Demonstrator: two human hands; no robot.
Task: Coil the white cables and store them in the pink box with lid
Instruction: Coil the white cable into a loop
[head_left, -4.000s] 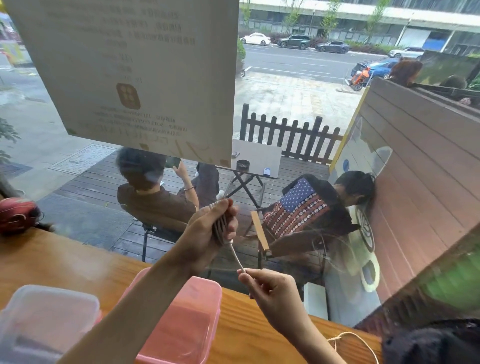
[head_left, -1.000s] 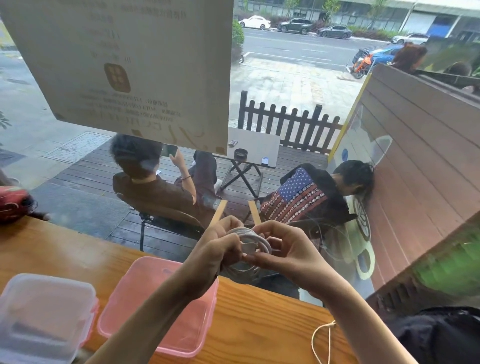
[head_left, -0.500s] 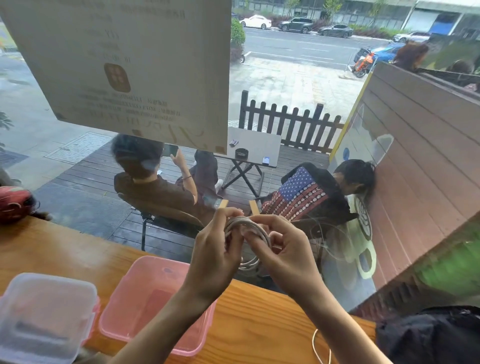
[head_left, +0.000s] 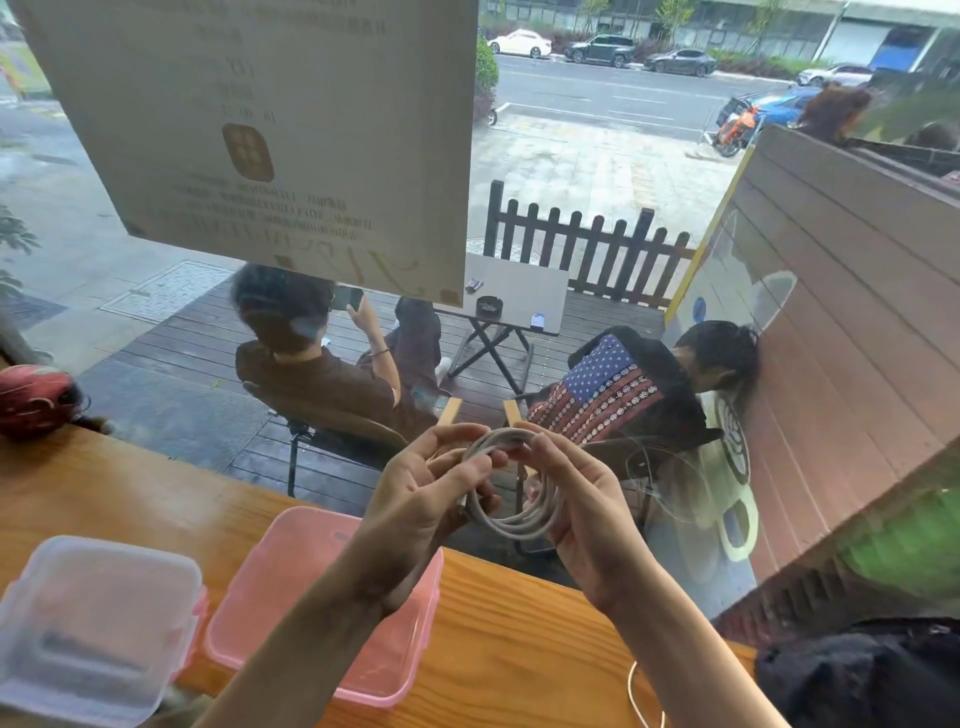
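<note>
Nearest, on the smooth orange-brown wooden counter (head_left: 519, 649): a frosted clear plastic lid (head_left: 93, 623), square with rounded corners, lying beside one pink box (head_left: 291, 571) – open, translucent, same rounded shape. One loose white cable (head_left: 636, 693) curls at the counter's near edge.

Above the box's far right corner, two bare hands hold a second white cable – the coil (head_left: 519, 488), several round loops, ring upright and roughly facing the camera, no clear long axis. Left hand (head_left: 421, 499) has fingers closed around the coil's left side, thumb pinching the top. Right hand (head_left: 576, 499) cups the right side, fingertips pinching the top.

Beyond – window glass with a paper notice (head_left: 270, 130).
</note>
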